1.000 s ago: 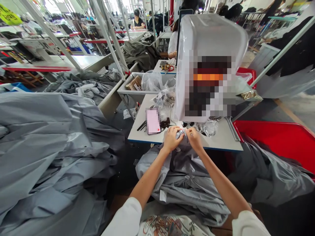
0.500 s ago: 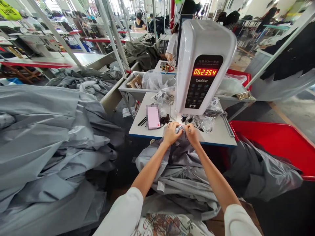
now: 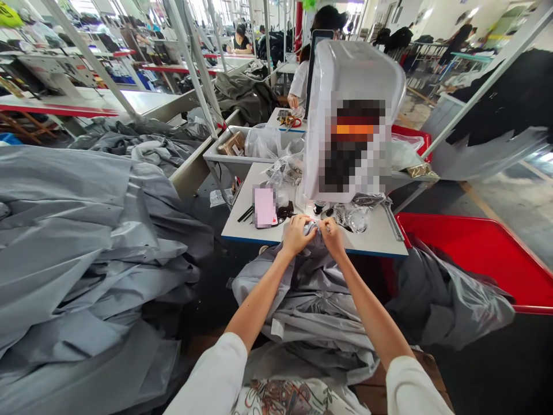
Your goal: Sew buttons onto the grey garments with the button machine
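Note:
A grey garment (image 3: pixel 319 288) hangs from the front of the table down over my lap. My left hand (image 3: pixel 297 235) is closed on an upper edge of its cloth, fingers curled over the fold. Close beside it, my right hand (image 3: pixel 330 236) pinches the same cloth. Both hands are at the table's front edge, just below the head of a white machine (image 3: pixel 354 69), whose panel is blurred. The small working part (image 3: pixel 318 207) under the head is right beyond my fingertips. Exactly which part of the garment they grip is too small to tell.
On the white table (image 3: pixel 242 230) lie a pink phone-like item (image 3: pixel 264 207) and plastic bags (image 3: pixel 354 218) of small parts. Grey garments (image 3: pixel 86 259) are heaped at left. A red bin (image 3: pixel 475 253) stands at right with grey cloth (image 3: pixel 444 294). Another person (image 3: pixel 299 86) sits behind the machine.
The view has shifted slightly, so the scene sits a little further left. Both hands keep their hold on the grey garment, with hardly any movement at the table edge.

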Tool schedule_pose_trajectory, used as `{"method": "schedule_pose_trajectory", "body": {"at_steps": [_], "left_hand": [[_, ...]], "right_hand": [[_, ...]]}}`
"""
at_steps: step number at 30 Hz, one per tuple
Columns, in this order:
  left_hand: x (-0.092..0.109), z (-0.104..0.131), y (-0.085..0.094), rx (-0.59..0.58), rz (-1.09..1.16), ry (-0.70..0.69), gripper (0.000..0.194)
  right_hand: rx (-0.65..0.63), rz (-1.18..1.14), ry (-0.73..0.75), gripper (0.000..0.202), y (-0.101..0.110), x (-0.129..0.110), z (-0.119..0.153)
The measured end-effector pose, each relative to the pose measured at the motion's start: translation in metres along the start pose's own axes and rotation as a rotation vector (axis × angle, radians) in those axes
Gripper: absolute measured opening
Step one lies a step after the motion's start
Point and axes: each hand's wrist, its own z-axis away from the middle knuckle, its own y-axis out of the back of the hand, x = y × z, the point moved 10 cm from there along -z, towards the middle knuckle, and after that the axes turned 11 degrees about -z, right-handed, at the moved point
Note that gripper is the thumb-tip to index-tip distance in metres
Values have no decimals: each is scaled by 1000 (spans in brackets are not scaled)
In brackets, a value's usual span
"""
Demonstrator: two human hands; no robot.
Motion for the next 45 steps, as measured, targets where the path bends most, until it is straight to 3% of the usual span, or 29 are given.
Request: {"method": "schedule_pose_trajectory", "body": {"at_steps": [15,17,21,23,26,31,34,35,37,39,42,45], "left_hand": [[1,-2,0,-54,41,37,23],[-5,-3,0,-104,91,91,26],[-34,-6,1,-231,144,324,20],[-39,-11,6,-257,143,343,13],[-32,-20,20,-231,170,296,18],[-5,1,47,-243,280,124,27],[28,29,75,-212,133,-197,24],[42,41,86,-179,64,-335,27],[66,63,106,-79,-66,-578,31],[84,81,123,37,-156,-733,30],[101,98,134,123,-219,-862,29],[108,104,132,87,-257,-905,29]], "right_hand": [[-9,-76,-14,34,0,1,0],[-22,-103,-16,35,1,-1,0],[-64,-162,31,37,2,-15,-4],[-104,-220,48,38,0,-24,-8],[-156,-317,28,42,-2,-33,-14],[-342,-288,38,36,-2,-46,9],[-429,-160,137,15,7,-61,42],[-428,-125,217,6,13,-71,54],[-386,-72,414,13,26,-94,78],[-305,-12,577,20,39,-112,97],[-203,73,684,24,49,-120,116],[-172,43,771,23,54,-127,130]]}}
